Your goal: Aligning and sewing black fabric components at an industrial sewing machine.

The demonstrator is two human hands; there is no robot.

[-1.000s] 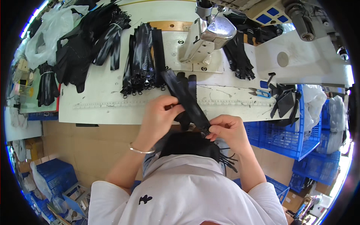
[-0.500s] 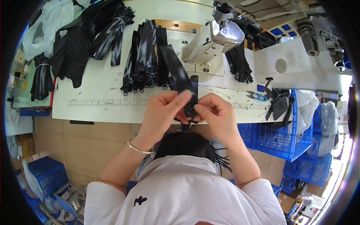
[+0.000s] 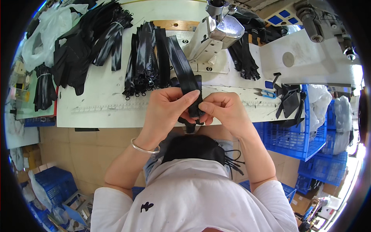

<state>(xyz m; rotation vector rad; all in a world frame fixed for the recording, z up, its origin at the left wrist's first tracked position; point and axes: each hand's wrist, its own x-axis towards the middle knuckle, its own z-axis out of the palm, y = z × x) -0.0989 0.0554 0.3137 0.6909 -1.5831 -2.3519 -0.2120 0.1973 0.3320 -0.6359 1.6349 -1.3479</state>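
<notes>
My left hand (image 3: 169,107) and my right hand (image 3: 223,110) meet over the near edge of the white work table (image 3: 96,116). Both pinch the near end of a long black strip of fabric (image 3: 181,63) that runs up the table toward the sewing machine head (image 3: 220,31). A silver bangle (image 3: 143,149) sits on my left wrist. A bundle of black material (image 3: 193,149) rests in my lap below the hands.
A row of black zippers (image 3: 145,58) lies left of the strip, with piles of black fabric (image 3: 81,50) and a clear plastic bag (image 3: 42,34) further left. More black pieces (image 3: 243,62) lie right of the machine. Small blue-handled snips (image 3: 264,92) and blue crates (image 3: 293,135) are at right.
My hands have come together from apart and moved up to the table edge, now pinching the strip's end between them. The view has shifted slightly.
</notes>
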